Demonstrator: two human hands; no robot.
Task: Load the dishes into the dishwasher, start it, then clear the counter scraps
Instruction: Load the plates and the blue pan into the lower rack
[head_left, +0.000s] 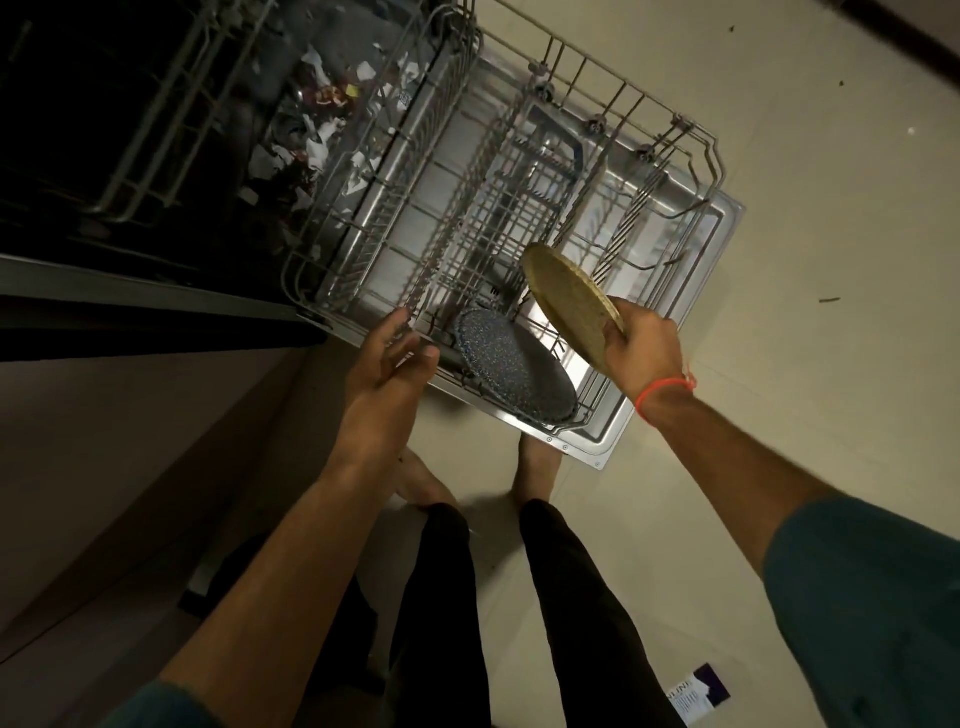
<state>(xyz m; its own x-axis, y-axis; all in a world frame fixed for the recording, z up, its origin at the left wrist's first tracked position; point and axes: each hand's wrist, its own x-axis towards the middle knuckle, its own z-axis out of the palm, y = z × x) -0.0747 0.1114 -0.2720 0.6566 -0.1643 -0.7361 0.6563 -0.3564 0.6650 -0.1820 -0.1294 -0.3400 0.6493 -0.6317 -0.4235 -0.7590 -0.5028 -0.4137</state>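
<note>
**Gold plate held over the pulled-out rack**

Gold and speckled, the plate (569, 301) is pinched at its near edge by the right hand (641, 351), thumb on the upper face and the other fingers curled underneath. It is held tilted, almost on edge, so it shows as a long oval; its long axis runs from the hand up and to the left, its far end hanging over the middle of the wire rack (498, 218). A red thread (667, 392) circles that wrist.

The left hand (387, 364) holds nothing. Its fingers are relaxed and slightly spread, the tips at the near left rim of the rack; whether they touch the wire cannot be told.

Between the two hands, a blue speckled plate (514, 371) stands in the rack's near corner, leaning, its face turned up toward the camera.

The rack sits on the lowered dishwasher door (602, 441), fully drawn out over the pale tiled floor (805, 260). Behind it, in the dark tub, lie torn white paper scraps (322, 140). Bare feet (537, 467) stand just before the door's edge.
</note>
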